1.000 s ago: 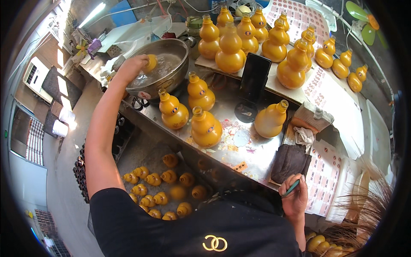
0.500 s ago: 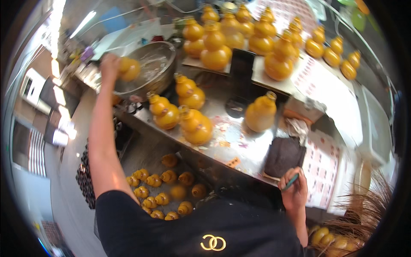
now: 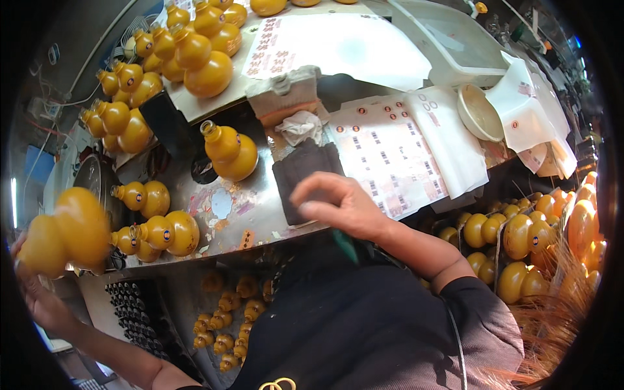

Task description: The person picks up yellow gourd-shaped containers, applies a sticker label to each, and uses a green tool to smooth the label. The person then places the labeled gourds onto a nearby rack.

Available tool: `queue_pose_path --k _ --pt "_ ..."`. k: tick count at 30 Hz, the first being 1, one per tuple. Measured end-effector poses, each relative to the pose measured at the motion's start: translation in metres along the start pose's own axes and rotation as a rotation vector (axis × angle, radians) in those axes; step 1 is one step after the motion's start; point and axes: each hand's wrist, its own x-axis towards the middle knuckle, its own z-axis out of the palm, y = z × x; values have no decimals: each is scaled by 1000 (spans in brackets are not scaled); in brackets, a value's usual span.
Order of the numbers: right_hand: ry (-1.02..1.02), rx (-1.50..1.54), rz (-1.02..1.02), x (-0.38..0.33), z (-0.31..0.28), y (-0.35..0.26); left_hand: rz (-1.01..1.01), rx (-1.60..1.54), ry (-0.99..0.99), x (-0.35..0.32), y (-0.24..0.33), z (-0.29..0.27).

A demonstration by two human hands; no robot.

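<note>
At the far left my left hand (image 3: 39, 296) is closed around a yellow gourd-shaped bottle (image 3: 81, 224), blurred by motion. My right hand (image 3: 344, 205) is over the near edge of a dark folded cloth (image 3: 305, 172), thumb and forefinger apart. A slim green tool (image 3: 344, 246) sticks out below its palm, gripped by the other fingers, which are mostly hidden. One gourd-shaped bottle (image 3: 231, 153) stands on the metal worktable (image 3: 260, 224) left of the cloth. More bottles, among them one with a round label (image 3: 172, 233), stand nearer my left hand.
Printed label sheets (image 3: 390, 162) and a cream bowl (image 3: 480, 114) lie to the right. A black upright phone-like slab (image 3: 170, 123) stands behind the bottles. Several gourd bottles crowd the back shelf (image 3: 208, 71) and the lower right (image 3: 520, 234). Small ones (image 3: 224, 318) sit below the table edge.
My view has swung right. My left hand, with a gourd-shaped bottle, has come away from the metal basin. My right hand has moved over the cloth, its thumb and forefinger now apart.
</note>
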Motion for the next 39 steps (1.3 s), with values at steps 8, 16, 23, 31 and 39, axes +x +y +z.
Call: queue_pose_path --k 8,16,23,31,39 --pt "-165 -485 -392 20 -29 -9 43 -847 -617 -4 162 207" --pt "137 -656 16 42 -68 32 -173 -1087 -451 -40 156 314" --pt "183 -506 -123 44 -66 47 88 -720 -527 -143 178 306" --pt "238 -711 -364 27 -59 46 235 -789 -419 -161 164 321" --pt "454 -811 -285 53 -60 52 31 -942 -549 -141 160 351"
